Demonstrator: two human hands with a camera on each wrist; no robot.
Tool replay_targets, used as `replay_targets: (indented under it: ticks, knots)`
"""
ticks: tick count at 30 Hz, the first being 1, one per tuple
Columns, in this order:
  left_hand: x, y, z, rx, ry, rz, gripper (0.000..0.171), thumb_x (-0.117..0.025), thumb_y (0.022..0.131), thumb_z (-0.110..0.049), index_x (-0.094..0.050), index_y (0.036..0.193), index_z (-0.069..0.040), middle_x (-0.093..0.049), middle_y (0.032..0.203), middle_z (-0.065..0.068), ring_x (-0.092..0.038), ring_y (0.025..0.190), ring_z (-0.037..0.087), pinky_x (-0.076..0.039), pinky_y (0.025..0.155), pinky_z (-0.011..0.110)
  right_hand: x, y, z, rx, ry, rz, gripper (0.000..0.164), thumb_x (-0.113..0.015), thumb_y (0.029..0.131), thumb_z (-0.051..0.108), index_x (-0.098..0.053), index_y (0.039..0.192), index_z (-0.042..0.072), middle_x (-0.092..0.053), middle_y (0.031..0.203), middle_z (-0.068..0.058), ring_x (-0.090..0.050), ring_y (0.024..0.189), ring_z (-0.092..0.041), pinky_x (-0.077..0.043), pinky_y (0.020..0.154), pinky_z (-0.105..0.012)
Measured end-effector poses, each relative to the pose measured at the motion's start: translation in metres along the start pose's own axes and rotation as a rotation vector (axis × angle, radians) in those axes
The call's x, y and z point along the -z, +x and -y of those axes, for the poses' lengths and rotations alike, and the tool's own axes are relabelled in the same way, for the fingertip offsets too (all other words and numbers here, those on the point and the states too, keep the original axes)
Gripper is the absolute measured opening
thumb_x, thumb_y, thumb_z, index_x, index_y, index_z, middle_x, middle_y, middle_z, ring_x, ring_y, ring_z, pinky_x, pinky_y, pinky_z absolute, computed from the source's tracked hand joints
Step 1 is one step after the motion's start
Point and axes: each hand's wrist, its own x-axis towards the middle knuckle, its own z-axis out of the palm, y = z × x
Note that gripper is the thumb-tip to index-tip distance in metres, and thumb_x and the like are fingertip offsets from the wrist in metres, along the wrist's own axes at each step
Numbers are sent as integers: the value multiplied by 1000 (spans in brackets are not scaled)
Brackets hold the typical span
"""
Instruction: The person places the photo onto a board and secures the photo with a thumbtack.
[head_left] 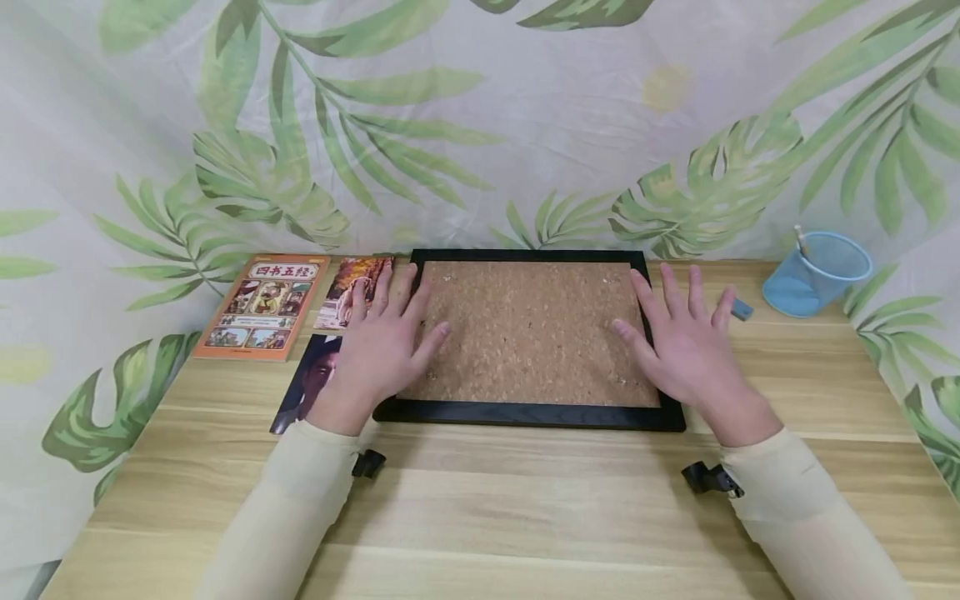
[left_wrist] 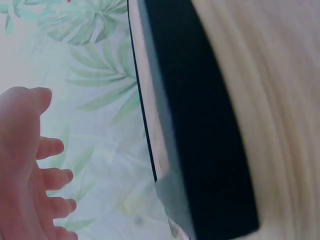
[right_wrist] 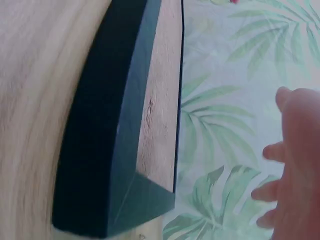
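Observation:
A cork board (head_left: 528, 333) in a black frame (head_left: 525, 414) lies flat on the wooden table. Over its left edge is my left hand (head_left: 382, 342), fingers spread and straight, holding nothing. My right hand (head_left: 686, 346) is spread the same way over the right edge, also holding nothing. Both wrist views show the frame's near side, with the left fingers (left_wrist: 59, 179) and right fingers (right_wrist: 270, 192) apart from it. Partly under the left hand in the head view are an autumn-coloured picture (head_left: 348, 292) and a dark portrait photo (head_left: 309, 383).
An orange comic-style book (head_left: 262, 308) lies at the far left. At the back right stands a blue mesh pen cup (head_left: 813, 279) with a pencil-like stick in it, and a small blue-grey block (head_left: 742, 309) lies beside it. A leaf-patterned cloth (head_left: 555, 125) hangs behind the table.

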Motion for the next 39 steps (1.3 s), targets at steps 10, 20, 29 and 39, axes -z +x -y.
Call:
replay_targets:
  ticks: [10,20,29,39]
  knots:
    - [11,-1,26,-26,-96,-270,57,-58,110,-34,-53,157,-2,-65,148,26,-62,135,50,-47,114,64,13,5,-19,44,240,-110,67,-33,118,46,-37,166,0,-37,168,-34,-31,154,-62,-19,123,-79]
    - [17,3,62,131,-216,-260,39,-54,111,-29,-73,129,-1,-79,99,21,-60,60,30,-43,54,44,14,9,-49,-76,306,-146,50,-47,114,37,-64,144,0,-74,122,-29,-72,97,-46,-53,90,-61]
    - [16,14,100,286,-263,-44,46,-50,110,-35,-70,132,0,-75,99,20,-63,76,34,-45,68,46,8,19,-82,-95,219,-30,29,-62,109,22,-72,115,-5,-74,104,-24,-66,95,-36,-49,80,-44]
    - [6,30,130,380,-206,126,53,-53,109,-36,-61,138,8,-61,133,35,-59,118,53,-48,98,68,-6,27,-106,-88,168,114,28,-67,106,24,-76,107,-3,-75,95,-17,-67,88,-30,-50,79,-41]
